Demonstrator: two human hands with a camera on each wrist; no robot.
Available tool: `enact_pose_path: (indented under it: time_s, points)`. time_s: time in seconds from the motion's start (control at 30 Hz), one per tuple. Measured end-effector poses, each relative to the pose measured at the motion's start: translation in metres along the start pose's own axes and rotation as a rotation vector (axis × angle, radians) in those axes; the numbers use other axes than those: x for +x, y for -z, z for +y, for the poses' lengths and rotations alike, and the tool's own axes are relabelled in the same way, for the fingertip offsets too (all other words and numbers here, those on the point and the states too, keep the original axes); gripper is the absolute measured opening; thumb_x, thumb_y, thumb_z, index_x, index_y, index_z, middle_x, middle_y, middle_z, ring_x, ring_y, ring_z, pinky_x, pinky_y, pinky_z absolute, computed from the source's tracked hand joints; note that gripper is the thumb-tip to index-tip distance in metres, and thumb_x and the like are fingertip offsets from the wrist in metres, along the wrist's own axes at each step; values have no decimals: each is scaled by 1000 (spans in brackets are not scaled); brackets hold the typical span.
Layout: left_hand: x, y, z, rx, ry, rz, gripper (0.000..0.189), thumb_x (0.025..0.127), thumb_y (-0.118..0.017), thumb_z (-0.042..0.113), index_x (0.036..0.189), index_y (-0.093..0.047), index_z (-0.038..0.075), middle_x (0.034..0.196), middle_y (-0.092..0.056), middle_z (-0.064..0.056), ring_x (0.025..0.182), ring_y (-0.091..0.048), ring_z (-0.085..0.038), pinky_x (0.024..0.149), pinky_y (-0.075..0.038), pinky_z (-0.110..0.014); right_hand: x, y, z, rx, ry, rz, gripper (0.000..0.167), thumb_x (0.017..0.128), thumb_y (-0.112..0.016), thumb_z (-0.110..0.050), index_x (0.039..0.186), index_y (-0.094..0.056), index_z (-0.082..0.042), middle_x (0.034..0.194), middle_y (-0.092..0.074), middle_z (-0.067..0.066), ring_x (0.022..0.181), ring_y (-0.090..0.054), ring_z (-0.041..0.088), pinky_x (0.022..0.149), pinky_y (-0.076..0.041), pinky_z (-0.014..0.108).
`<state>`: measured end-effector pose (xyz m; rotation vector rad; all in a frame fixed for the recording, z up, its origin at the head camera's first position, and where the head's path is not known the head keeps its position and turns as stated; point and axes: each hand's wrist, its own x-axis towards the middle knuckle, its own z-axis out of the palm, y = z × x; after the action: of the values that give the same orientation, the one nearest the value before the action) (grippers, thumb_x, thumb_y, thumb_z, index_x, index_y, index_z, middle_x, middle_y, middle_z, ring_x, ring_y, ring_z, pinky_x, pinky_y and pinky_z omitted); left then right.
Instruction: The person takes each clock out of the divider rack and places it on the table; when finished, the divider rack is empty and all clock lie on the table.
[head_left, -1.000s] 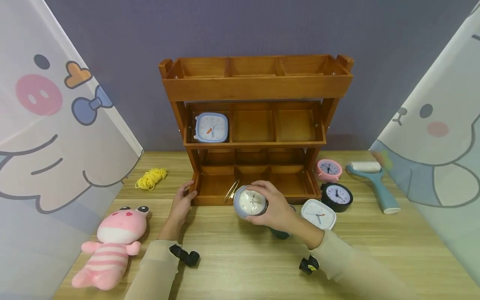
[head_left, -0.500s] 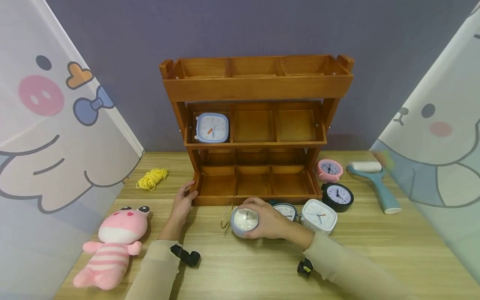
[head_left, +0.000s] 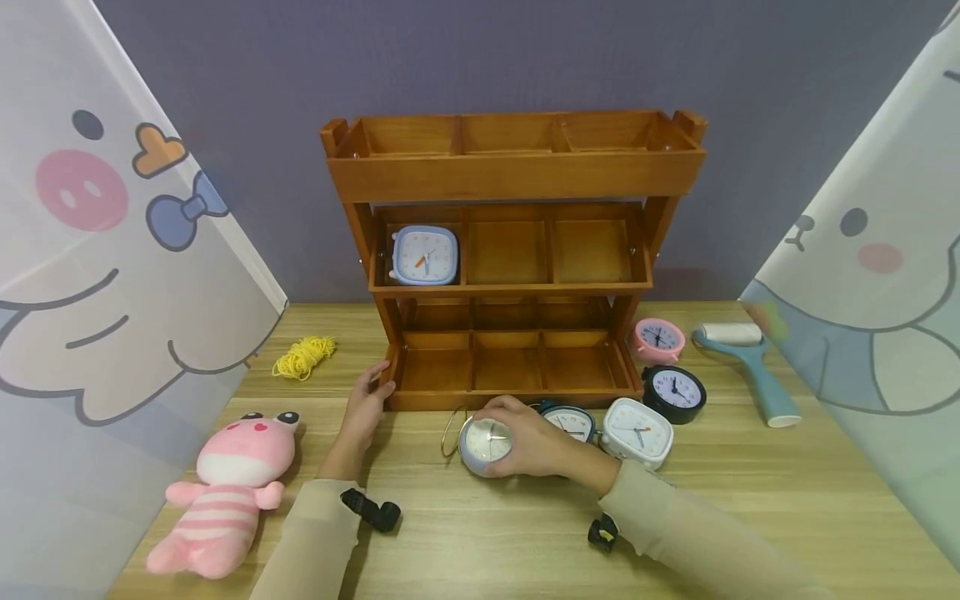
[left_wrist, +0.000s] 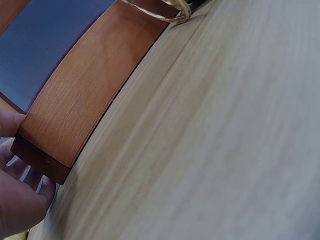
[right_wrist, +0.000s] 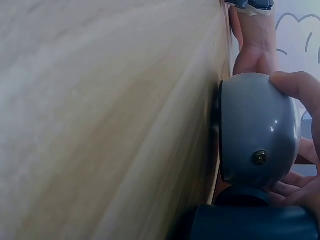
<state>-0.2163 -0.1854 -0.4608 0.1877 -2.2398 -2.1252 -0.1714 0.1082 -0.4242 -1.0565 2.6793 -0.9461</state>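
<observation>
My right hand [head_left: 525,437] holds a round grey-blue alarm clock [head_left: 484,443], fingers and thumb around its sides. Its cream face points up, and a gold wire handle [head_left: 450,432] sticks out to its left. The right wrist view shows the rounded grey casing [right_wrist: 257,127] low at the tabletop, thumb on its edge. My left hand [head_left: 365,404] grips the lower left corner of a brown wooden shelf rack [head_left: 517,179]; up close, its fingers wrap the end of the bottom board [left_wrist: 80,95]. A dark teal clock [head_left: 570,423] lies partly hidden behind my right hand.
To the right lie a white clock [head_left: 637,432], a black clock [head_left: 675,393], a pink clock [head_left: 658,339] and a lint roller [head_left: 750,367]. A blue-rimmed clock [head_left: 424,255] sits in the middle tier. Yellow cord [head_left: 303,358] and a pink plush frog [head_left: 232,492] lie left.
My right hand has brought the grey-blue clock down and slightly left from in front of the rack to the tabletop, uncovering part of the teal clock. The left hand has stayed put.
</observation>
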Motion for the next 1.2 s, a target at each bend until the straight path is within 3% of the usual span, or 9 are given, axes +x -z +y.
enact_pose_path:
  time_s: [0.2, 0.43, 0.57, 0.67, 0.73, 0.8, 0.93, 1.03, 1.2]
  points:
    - [2, 0, -2, 8, 4, 5, 46, 100, -48, 1, 145, -38, -2, 153, -25, -19, 133, -29, -36, 107, -24, -49, 1, 0, 1, -32, -31, -4, 66, 68, -85, -34, 127, -59, -17, 130, -49, 4, 111, -53, 24, 89, -45, 43]
    - [3, -1, -3, 18, 5, 7, 46, 100, -49, 2, 144, -39, -1, 153, -26, -19, 131, -32, -36, 106, -26, -48, 1, 5, 0, -8, -61, -64, 67, 73, -85, -33, 130, -55, -16, 136, -44, 8, 114, -51, 28, 89, -45, 45]
    - [2, -1, -3, 13, 5, -2, 45, 100, -48, 1, 145, -38, -1, 153, -26, -18, 132, -31, -35, 106, -25, -48, 4, 15, -1, -17, -59, -134, 68, 75, -86, -33, 132, -54, -13, 134, -44, 12, 115, -51, 29, 91, -45, 46]
    - [1, 0, -3, 11, 8, -4, 46, 100, -48, 1, 145, -38, -1, 153, -26, -18, 131, -31, -34, 104, -28, -46, 10, 28, -6, -39, -53, -143, 68, 77, -85, -30, 134, -53, -11, 135, -43, 12, 116, -50, 30, 91, -46, 45]
    - [1, 1, -3, 17, 13, -4, 46, 100, -48, 2, 145, -38, -1, 152, -27, -19, 129, -34, -33, 98, -33, -38, 17, 40, -12, -57, -42, -94, 65, 79, -83, -28, 135, -54, -11, 136, -44, 10, 119, -50, 30, 93, -45, 44]
    - [1, 2, -3, 15, 20, -4, 47, 101, -48, 3, 146, -38, 1, 149, -30, -20, 124, -37, -32, 82, -40, -28, 25, 54, -21, -65, -32, -12, 60, 82, -81, -26, 134, -55, -13, 137, -45, 9, 121, -49, 29, 95, -44, 44]
    - [2, 2, -3, 12, 30, -5, 47, 101, -48, 4, 147, -37, 2, 145, -35, -22, 117, -40, -29, 54, -33, -17, 47, 78, -37, -57, 34, 178, 51, 84, -79, -21, 129, -59, -12, 135, -48, 7, 122, -48, 27, 99, -41, 41]
    - [2, 2, -3, 16, 28, 2, 46, 101, -48, 3, 146, -38, 2, 143, -35, -23, 117, -41, -29, 56, -35, -17, 68, 91, -47, -43, 81, 287, 49, 85, -78, -18, 129, -58, -9, 134, -47, 8, 123, -47, 26, 101, -39, 39]
    - [1, 0, -2, 17, 6, 0, 46, 100, -47, 1, 145, -37, -2, 149, -30, -22, 124, -38, -33, 86, -37, -28, 105, 107, -58, -43, 70, 378, 55, 87, -76, -21, 135, -54, -8, 139, -41, 11, 124, -45, 25, 101, -37, 35]
